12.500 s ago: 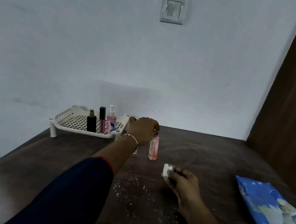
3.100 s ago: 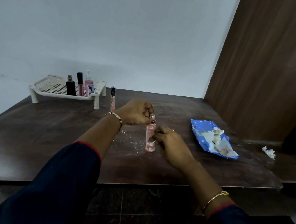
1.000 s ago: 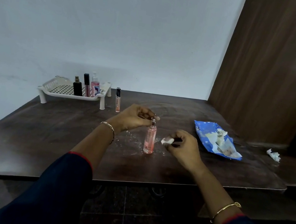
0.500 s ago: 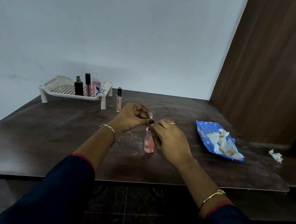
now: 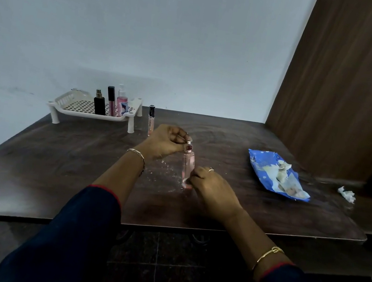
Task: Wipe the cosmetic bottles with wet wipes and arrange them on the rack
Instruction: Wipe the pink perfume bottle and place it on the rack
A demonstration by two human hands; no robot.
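Note:
A slim pink bottle (image 5: 188,165) stands upright on the dark table (image 5: 54,164). My left hand (image 5: 165,141) pinches its silver cap from above. My right hand (image 5: 211,188) is curled against the bottle's lower right side; the wet wipe it held earlier is hidden under its fingers. A white perforated rack (image 5: 76,105) at the back left holds a black bottle (image 5: 99,102), a dark-capped pink tube (image 5: 111,102) and a pink pump bottle (image 5: 122,101). A thin tube with a black cap (image 5: 150,120) stands on the table just right of the rack.
A blue wet-wipes pack (image 5: 277,176) lies open to the right. A crumpled used wipe (image 5: 346,193) sits at the far right. White specks dot the table around the bottle. A brown wooden panel (image 5: 350,81) rises on the right, a white wall behind.
My right hand has slid down from the bottle's top to its lower part. My left hand keeps pinching the cap. The bottle stays upright in the same spot.

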